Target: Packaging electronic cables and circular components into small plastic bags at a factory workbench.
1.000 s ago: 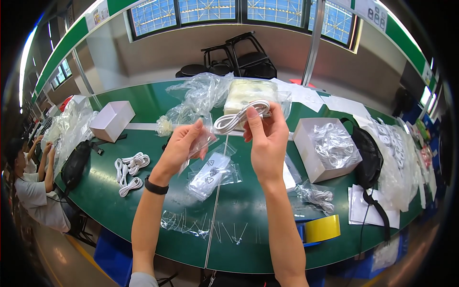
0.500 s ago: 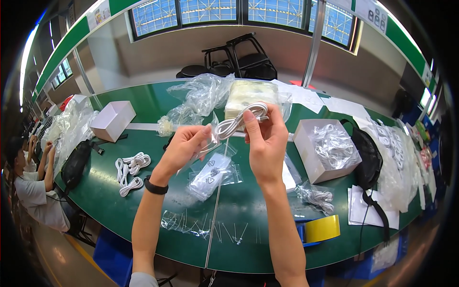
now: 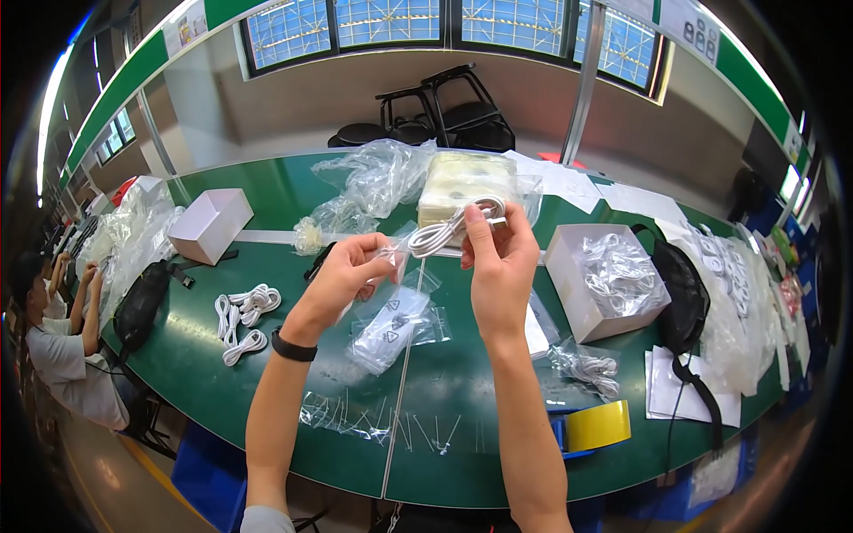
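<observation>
- Head view: right hand (image 3: 500,266) pinches coiled white cable (image 3: 449,233); left hand (image 3: 348,275) pinches small clear plastic bag (image 3: 397,253).
- Cable looks light, floppy; grip the bundle's middle.

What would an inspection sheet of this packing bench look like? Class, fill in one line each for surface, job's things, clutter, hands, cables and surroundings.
Surface: green table, crowded.
Job's things: coiled white cable and small clear bag, both held above the table.
Clutter: flat clear bags, white box, open box of bagged cables, yellow tape roll, black bag.
Hands: left hand pinches the bag; right hand grips the cable.
Cables: loose white coils lie left of the forearm.
Surroundings: windows, stacked black stools, a seated person at far left.
</observation>
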A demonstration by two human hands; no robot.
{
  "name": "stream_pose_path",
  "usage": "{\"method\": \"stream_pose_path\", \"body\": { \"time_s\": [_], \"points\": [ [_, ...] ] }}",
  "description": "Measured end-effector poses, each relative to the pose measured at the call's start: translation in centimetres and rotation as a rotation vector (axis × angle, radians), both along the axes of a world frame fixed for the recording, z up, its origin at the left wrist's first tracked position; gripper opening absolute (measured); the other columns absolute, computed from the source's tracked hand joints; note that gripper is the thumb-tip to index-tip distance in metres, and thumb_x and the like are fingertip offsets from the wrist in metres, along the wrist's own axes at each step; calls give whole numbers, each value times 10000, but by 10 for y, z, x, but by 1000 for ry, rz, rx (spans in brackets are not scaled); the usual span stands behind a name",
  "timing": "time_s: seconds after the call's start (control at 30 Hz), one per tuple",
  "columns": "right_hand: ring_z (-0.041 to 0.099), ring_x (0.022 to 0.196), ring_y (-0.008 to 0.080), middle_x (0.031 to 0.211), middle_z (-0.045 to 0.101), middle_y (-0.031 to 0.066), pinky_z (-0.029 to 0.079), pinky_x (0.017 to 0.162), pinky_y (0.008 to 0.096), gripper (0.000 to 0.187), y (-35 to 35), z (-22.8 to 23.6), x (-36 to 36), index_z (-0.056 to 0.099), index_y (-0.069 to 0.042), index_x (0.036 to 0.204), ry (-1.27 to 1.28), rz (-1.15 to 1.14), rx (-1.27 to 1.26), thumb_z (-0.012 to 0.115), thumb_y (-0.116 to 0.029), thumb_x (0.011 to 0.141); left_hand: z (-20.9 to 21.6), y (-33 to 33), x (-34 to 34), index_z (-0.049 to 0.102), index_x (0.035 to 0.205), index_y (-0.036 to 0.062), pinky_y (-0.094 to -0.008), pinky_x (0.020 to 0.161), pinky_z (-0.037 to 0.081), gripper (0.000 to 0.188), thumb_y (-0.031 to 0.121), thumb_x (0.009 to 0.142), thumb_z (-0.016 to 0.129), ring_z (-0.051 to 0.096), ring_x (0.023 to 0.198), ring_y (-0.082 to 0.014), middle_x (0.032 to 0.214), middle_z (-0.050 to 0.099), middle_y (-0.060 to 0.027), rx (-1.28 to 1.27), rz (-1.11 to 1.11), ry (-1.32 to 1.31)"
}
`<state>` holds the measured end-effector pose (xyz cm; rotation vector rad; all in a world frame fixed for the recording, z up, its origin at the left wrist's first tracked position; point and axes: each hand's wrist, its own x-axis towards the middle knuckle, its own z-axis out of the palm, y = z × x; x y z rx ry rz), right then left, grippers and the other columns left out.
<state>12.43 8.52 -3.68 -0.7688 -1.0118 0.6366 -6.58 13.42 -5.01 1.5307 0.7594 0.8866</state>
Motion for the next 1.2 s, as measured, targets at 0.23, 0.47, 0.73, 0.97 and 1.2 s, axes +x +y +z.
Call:
{"method": "stream_pose_path", "body": {
  "time_s": [0.23, 0.47, 0.73, 0.97, 1.2],
  "points": [
    [487, 580, 52, 699, 567, -4, 388, 516, 213, 198, -1, 1, 3, 597, -29, 941, 84, -39, -50, 638, -219, 980, -8, 4, -2, 674, 878, 22, -190, 465, 365, 291, 263, 1009, 577, 490, 509, -38, 788, 688, -60, 107, 44, -13],
    [496, 581, 57, 697, 570, 1, 392, 520, 214, 210, 2, 0, 1, 593, -26, 936, 117, -40, -29, 643, -225, 980, -8, 6, -2, 705, 898, -7, -202, 457, 361, 385, 303, 1039, 526, 498, 504, -52, 725, 686, -56, 216, 61, 70],
    [517, 604, 55, 705, 595, -4, 408, 540, 208, 182, -1, -2, -2, 615, -21, 957, 34, 47, -66, 657, -198, 964, -14, 9, -2, 711, 966, 11, -198, 463, 353, 364, 306, 1044, 514, 491, 521, -39, 732, 690, -45, 238, 68, 60],
    [551, 664, 56, 787, 640, -1, 442, 597, 213, 150, -5, 1, 2, 614, -28, 970, -206, 168, -39, 679, -160, 938, -5, 1, 0, 694, 951, -4, -211, 501, 397, 431, 346, 1054, 464, 535, 558, -59, 740, 690, -66, -3, -101, 107],
    [559, 713, 66, 812, 637, -3, 452, 660, 233, 172, -5, 0, 8, 658, -7, 994, -432, 237, -110, 674, -168, 933, -7, 0, -7, 645, 1031, -30, -267, 588, 523, 428, 345, 1055, 440, 650, 643, -156, 789, 694, -113, -179, -230, 2]
  ]
}}
